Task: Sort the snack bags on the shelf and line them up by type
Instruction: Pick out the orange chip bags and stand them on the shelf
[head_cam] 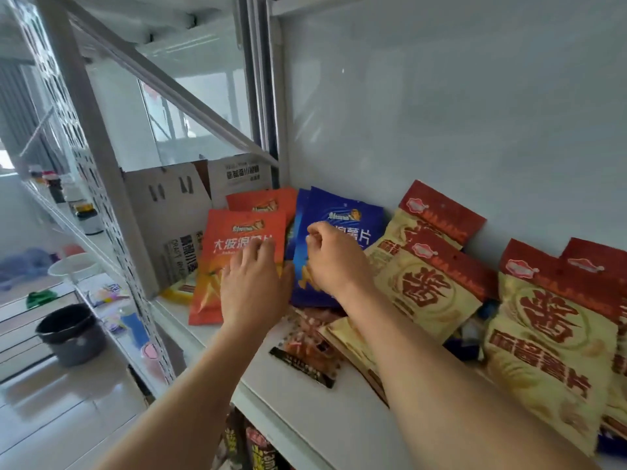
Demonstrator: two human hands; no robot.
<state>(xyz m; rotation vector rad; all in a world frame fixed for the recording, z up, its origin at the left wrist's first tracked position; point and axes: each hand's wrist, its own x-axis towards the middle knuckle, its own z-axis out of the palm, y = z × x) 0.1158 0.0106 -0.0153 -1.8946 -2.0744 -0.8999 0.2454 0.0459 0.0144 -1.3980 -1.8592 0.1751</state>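
Head view, white shelf, both hands working at the left end of the row.

Left hand: lying flat against the front orange bag, fingers fairly straight and spread over its lower right part. Pressing on it, not curling round it.

Right hand: fingers curled, pinching the front blue bag near its middle, with the forearm crossing the lower half of that bag.

Bags standing at the back left, leaning toward the rear panel: the front orange bag with a second orange bag showing behind it; just beside them to the right, the front blue bag, with the edge of another blue one peeking out behind its left side.

Right of the blue ones, tan bags with red tops are leaning in an overlapping row: one pair near the right wrist, a second pair farther right at the frame edge.

A small dark packet is lying flat on the shelf under the right forearm, near the front edge.

A cardboard box is sitting at the far left of the shelf, just beside the orange bags. A dark pot is standing on the lower surface to the left.
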